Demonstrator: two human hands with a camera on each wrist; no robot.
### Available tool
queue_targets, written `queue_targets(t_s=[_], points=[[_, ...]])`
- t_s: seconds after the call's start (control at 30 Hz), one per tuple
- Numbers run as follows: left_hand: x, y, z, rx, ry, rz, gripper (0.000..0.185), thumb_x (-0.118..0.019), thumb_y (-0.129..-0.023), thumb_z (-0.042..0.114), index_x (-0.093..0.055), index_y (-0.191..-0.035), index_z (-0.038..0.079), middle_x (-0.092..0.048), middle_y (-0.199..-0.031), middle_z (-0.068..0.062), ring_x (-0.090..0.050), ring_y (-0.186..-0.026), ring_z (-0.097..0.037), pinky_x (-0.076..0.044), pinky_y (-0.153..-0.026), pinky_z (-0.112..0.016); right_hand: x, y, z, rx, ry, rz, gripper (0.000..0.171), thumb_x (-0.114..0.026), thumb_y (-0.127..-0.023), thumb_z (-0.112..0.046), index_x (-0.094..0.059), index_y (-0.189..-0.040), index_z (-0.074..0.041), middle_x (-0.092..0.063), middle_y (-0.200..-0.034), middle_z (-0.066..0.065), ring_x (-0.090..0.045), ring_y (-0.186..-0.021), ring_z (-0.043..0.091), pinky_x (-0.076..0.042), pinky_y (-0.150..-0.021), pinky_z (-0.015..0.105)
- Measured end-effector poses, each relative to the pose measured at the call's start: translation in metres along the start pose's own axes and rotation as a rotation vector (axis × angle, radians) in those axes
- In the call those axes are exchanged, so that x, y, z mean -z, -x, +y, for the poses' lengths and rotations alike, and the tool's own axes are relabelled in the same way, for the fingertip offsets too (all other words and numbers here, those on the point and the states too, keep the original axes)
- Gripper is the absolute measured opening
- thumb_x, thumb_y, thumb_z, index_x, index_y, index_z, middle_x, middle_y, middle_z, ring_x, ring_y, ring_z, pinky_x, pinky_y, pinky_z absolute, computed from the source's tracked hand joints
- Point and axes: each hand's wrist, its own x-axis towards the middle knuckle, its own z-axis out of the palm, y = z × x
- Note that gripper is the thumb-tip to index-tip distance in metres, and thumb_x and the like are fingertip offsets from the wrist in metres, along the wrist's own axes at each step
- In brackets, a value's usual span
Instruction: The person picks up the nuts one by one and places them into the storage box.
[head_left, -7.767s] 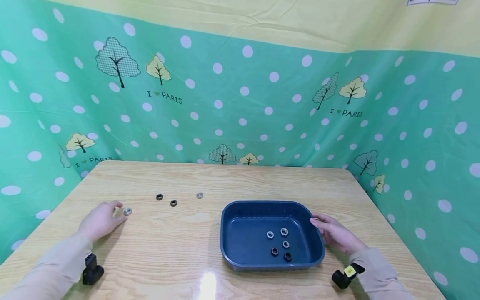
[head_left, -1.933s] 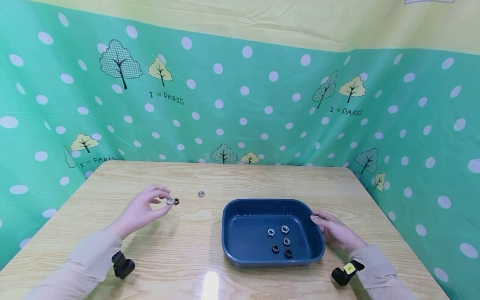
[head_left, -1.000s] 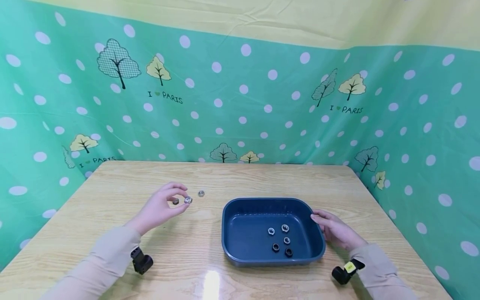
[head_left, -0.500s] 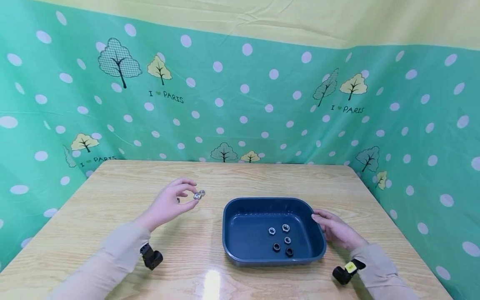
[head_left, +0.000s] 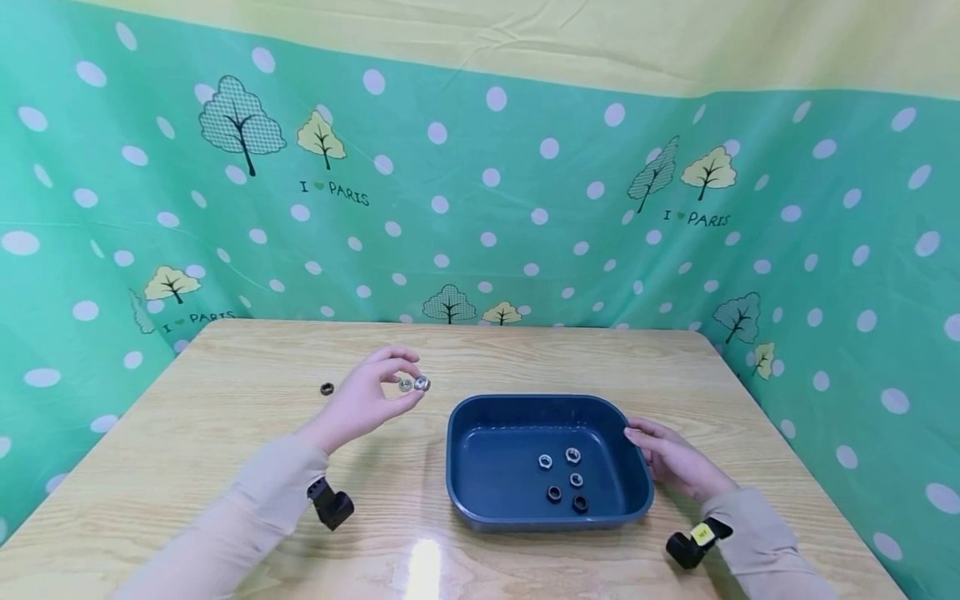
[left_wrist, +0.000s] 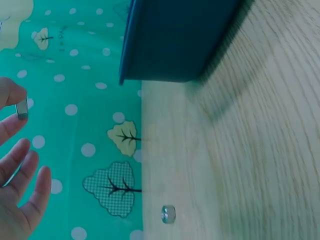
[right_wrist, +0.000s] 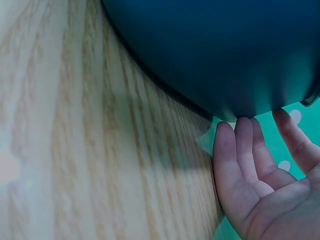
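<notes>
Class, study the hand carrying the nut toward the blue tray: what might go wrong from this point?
1. The left hand pinches the silver nut by fingertips only, above the table; it may slip and roll.
2. Dropped from height into the tray, it might bounce out.
3. The right hand only touches the tray's side; the tray may shift.

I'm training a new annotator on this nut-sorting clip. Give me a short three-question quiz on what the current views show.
1. True or false: the left hand pinches a silver nut in the air, short of the blue tray.
2. How many nuts lie in the tray? A) three B) five C) seven
3. What does the right hand touch?

Key
1. True. Thumb and forefinger pinch it; a second silver nut lies on the table close by.
2. B: three silver, two black.
3. The tray's right outer wall, with straight fingers.
</notes>
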Motion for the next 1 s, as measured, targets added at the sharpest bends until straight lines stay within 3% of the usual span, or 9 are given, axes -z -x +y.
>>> queue_targets(t_s=[0.53, 1.0], points=[[-0.014, -0.028, 0.03, -0.043, 0.08, -0.02, 0.013, -0.074, -0.08, 0.012, -0.069, -0.091, 0.009, -0.057, -0.12, -0.011, -0.055, -0.11, -0.027, -0.051, -0.089, -0.04, -0.001, 0.001, -0.002, 0.004, -0.039, -0.002, 0.067, -0.044, -0.1, -0.03, -0.01, -0.142, 0.01, -0.067, -0.097, -0.01, -0.065, -0.087, 0.004, -0.053, -0.08, 0.029], [-0.031, -0.051, 0.054, -0.105, 0.09, -0.056, 0.012, -0.073, -0.082, 0.013, -0.069, -0.092, 0.007, -0.055, -0.119, -0.011, -0.054, -0.11, -0.025, -0.051, -0.09, -0.039, 0.0, 0.001, -0.002, -0.007, -0.035, -0.001, 0.07, -0.044, -0.1, -0.031, -0.007, -0.144, 0.01, -0.067, -0.101, -0.009, -0.065, -0.09, 0.005, -0.052, -0.082, 0.03]])
